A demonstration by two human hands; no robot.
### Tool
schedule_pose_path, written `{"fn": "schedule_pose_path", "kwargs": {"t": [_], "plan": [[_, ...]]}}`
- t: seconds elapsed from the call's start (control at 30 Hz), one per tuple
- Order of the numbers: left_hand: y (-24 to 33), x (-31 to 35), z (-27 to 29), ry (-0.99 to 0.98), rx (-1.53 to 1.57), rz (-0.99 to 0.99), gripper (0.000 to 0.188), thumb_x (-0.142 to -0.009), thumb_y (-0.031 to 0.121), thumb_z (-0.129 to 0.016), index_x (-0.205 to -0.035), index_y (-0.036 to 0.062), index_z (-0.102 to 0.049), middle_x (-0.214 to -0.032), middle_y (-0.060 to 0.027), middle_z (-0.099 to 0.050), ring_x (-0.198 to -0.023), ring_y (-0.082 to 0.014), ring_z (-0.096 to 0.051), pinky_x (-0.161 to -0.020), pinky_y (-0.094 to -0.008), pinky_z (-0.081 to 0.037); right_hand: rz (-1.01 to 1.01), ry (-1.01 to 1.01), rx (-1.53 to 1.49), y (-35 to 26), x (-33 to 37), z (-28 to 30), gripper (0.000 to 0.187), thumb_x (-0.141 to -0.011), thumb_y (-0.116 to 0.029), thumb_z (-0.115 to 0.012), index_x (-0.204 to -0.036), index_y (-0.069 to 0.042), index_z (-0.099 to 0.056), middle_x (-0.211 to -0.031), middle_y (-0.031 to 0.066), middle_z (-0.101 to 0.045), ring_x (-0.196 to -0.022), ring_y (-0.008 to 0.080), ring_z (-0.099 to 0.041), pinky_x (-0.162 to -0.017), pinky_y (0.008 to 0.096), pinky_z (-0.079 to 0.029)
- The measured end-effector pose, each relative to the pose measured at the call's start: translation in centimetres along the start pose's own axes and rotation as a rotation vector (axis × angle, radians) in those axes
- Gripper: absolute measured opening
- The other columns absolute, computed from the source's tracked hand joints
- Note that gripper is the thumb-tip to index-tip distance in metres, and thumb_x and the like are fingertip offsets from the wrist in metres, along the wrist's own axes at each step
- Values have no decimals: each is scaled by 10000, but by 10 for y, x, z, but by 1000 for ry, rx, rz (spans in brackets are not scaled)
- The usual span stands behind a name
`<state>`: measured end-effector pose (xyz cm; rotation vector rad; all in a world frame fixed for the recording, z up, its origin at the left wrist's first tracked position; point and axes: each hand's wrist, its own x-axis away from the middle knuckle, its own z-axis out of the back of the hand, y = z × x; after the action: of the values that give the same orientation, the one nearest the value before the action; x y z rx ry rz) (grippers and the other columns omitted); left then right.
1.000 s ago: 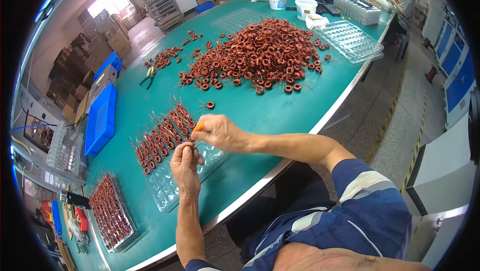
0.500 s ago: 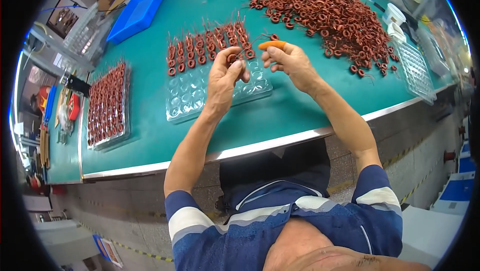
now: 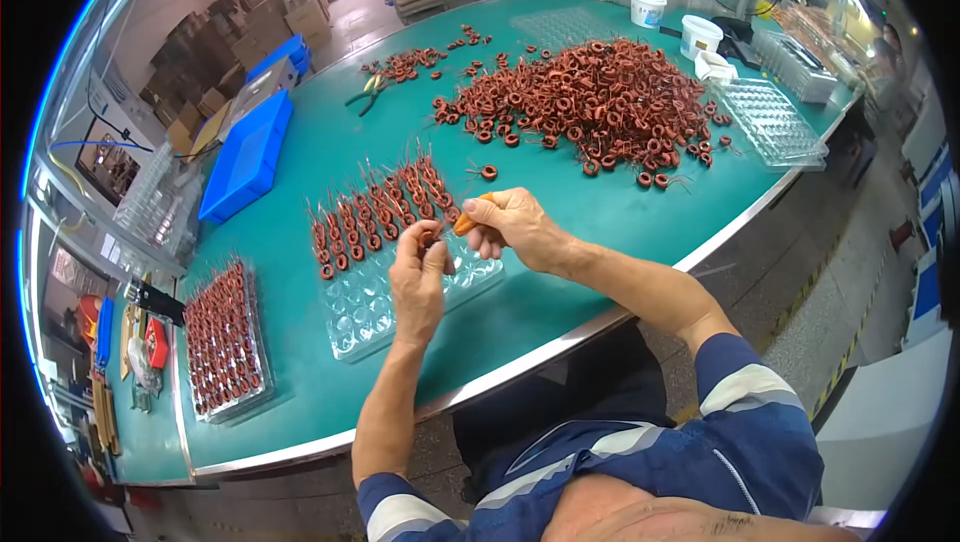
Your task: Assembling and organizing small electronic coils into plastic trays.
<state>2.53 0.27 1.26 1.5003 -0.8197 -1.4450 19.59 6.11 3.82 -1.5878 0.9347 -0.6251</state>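
My left hand (image 3: 418, 277) pinches a small ring coil (image 3: 429, 239) wound with copper-red wire, its fingers partly covering it. Close beside it, my right hand (image 3: 520, 230) has thumb and fingers pressed together; an orange cover (image 3: 474, 215), like a finger cot, shows at the fingertips. Anything in that pinch is too small to make out. Beneath both hands lies a clear plastic tray (image 3: 365, 317) with round pockets. Its far rows hold upright ring coils (image 3: 375, 217) with wire ends pointing up; the near pockets hold none. One loose coil (image 3: 489, 172) rests beyond my right hand.
A large heap of ring coils (image 3: 610, 102) covers the far right of the green table (image 3: 300, 362). A filled tray (image 3: 225, 342) stands at left, near a blue bin (image 3: 248, 157). Pliers (image 3: 370, 92) lie at the back. White tubs (image 3: 700, 35) and an unfilled tray (image 3: 770, 122) sit right.
The view has turned, so the table appears lower and more of the room shows. My right hand has come closer to the left, its thumb now against the orange-covered finger. The left still holds its coil.
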Motion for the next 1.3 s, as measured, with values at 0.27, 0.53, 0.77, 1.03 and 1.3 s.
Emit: {"fn": "schedule_pose_path", "kwargs": {"t": [0.27, 0.53, 0.77, 1.03, 1.3], "plan": [[-7, -6, 5, -144, 135, 131, 151, -945, 96, -521, -1073, 19, -499, -728, -20, -495, -612, -98, -493, -561, -245, -436, -4, 35, 48, 11, -15, 14, 362, -948, -344, -566, -1012, 7, -627, -707, 34, -611, -565, 79, -558, -487, 208, -434], [-4, -7, 17, -282, 556, 418, 200, -962, 174, -522, -1091, 25, -491, -717, -26, -459, -588, -122, -476, -552, -265, -437, 108, -79, 76, 7, -15, 21, 312, -887, -309, -667, -989, -18, -617, -719, 38, -619, -604, 90, -569, -522, 217, -444], [-1, -7, 18, -307, 404, 471, 286, -970, 276, -529, -1074, 11, -501, -656, -17, -447, -546, -124, -477, -504, -250, -412, -26, -19, 295, 2, -18, 24, 337, -864, -340, -687, -960, -23, -627, -714, 38, -620, -589, 77, -565, -518, 205, -442], [1, -6, 17, -314, 358, 492, 546, -986, 508, -371, -929, -1, -560, -604, -7, -456, -496, -123, -491, -491, -243, -405, 110, -56, 206, 4, -15, 21, 287, -881, -274, -676, -1005, -20, -629, -696, 28, -603, -551, 66, -551, -469, 191, -431], [7, -4, 15, -354, 339, 521, 534, -988, 473, -400, -904, -25, -572, -588, 3, -418, -470, -107, -415, -436, -242, -352, -72, -115, -232, 12, -20, 23, 385, -888, -335, -654, -1109, -30, -576, -671, -3, -528, -521, 49, -475, -433, 167, -389]]}}
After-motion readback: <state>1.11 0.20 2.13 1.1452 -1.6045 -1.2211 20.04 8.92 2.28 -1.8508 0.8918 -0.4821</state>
